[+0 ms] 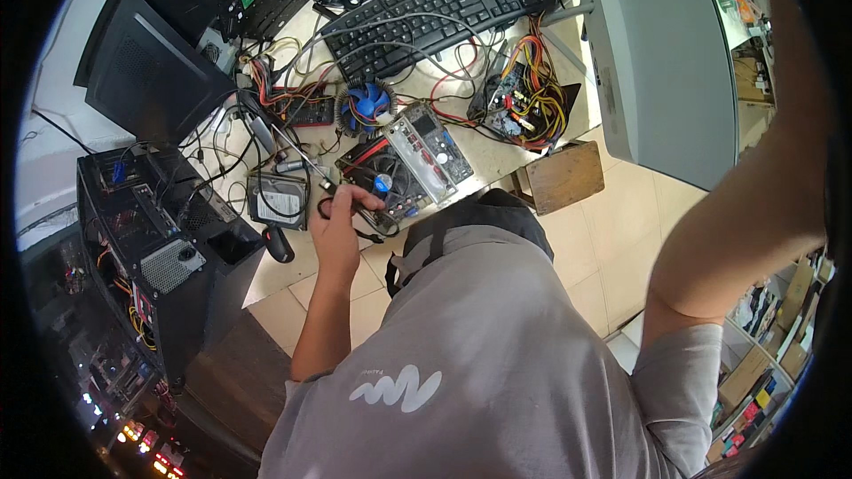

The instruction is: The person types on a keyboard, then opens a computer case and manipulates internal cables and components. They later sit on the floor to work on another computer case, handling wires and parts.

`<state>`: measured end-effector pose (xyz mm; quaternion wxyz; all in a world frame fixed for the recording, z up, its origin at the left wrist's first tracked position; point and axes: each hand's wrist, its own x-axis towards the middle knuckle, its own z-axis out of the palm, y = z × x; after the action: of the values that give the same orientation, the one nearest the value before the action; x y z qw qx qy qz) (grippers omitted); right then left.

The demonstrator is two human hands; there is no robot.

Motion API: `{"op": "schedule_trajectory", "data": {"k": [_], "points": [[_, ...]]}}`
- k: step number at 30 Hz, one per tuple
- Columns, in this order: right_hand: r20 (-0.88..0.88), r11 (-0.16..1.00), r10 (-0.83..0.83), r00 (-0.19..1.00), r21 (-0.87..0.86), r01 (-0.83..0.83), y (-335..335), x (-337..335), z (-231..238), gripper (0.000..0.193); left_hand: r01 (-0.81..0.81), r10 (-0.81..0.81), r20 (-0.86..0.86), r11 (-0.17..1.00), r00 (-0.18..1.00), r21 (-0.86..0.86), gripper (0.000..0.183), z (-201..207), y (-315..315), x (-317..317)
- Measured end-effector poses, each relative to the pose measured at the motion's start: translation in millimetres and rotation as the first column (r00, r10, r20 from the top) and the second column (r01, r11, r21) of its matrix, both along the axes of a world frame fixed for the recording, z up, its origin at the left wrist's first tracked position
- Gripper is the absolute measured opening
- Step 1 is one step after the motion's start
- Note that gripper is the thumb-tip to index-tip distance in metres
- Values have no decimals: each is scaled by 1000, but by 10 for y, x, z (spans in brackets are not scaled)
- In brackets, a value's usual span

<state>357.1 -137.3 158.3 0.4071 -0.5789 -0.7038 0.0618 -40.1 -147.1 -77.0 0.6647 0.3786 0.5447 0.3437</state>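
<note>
My left hand (pixel 340 213) reaches out over the workbench, its fingers closed on a small black cable loop (pixel 322 208) at the near edge of a red and black motherboard (pixel 390 179). A silver port plate (pixel 428 153) lies across that board. A thin screwdriver (pixel 300 158) lies just beyond the hand. A silver hard drive (pixel 277 202) sits to the left of the hand and a black mouse (pixel 279 245) lies below it. My right arm (pixel 745 213) rises along the right edge; its hand is out of the picture.
A blue-finned cooler fan (pixel 366 105), a black keyboard (pixel 444 4) and a wired circuit unit (pixel 524 106) crowd the bench. An open black computer case (pixel 151 239) stands at left, a grey monitor back (pixel 657 53) at right, a wooden stool (pixel 564 177) below.
</note>
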Motion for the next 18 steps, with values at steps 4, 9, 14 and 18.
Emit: {"op": "schedule_trajectory", "data": {"k": [4, 9, 14, 18], "points": [[-543, 990, 44, 839, -91, -111, 608, -71, -648, 18, -82, 82, 3, 995, 997, 48, 32, 16, 104, -85], [-788, 797, -577, 217, -601, -65, 1127, 34, -2541, 21, -213, 227, -147, 971, 963, 105, 29, 204, 175, -269], [-466, 462, -885, 19, -882, -96, 1450, -321, -3050, 54, -404, 410, -106, 912, 906, 71, 27, 149, 380, -383], [-447, 488, -869, -211, -843, -226, 1566, -40, -3771, 26, -455, 458, -139, 889, 878, 55, 25, 177, 843, -503]]}}
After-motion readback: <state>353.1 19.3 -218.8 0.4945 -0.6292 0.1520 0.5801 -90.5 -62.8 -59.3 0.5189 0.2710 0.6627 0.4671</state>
